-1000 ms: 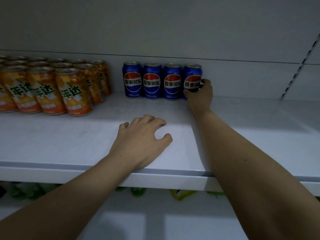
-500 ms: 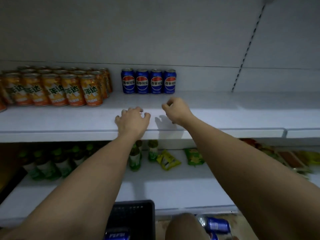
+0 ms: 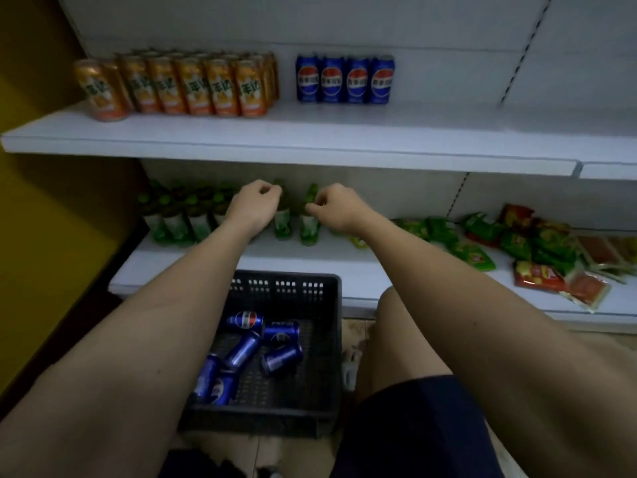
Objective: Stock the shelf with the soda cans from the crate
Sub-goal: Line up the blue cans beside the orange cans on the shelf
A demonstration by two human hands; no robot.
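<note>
A white upper shelf (image 3: 310, 139) is seen from above and in front, and everything else is placed against it. At the back of this shelf, near its middle, four blue soda cans (image 3: 344, 80) are stood upright in a touching row. To their left on the same shelf, a block of orange cans (image 3: 193, 86) is lined up in rows. Below the shelf's front edge, two bare forearms are stretched forward. The left hand (image 3: 254, 205) and the right hand (image 3: 336, 208) are held side by side and apart, both with fingers curled in loosely and nothing gripped. Behind the hands, on a lower shelf (image 3: 362, 267), green bottles (image 3: 179, 219) are stood at the left and snack packets (image 3: 537, 250) are scattered at the right. Further below, on the floor, a black plastic crate (image 3: 310, 291) is set in front of the lower shelf; several blue soda cans (image 3: 248, 353) are lain on their sides inside it. A bare knee (image 3: 396, 326) is seen just right of the crate.
</note>
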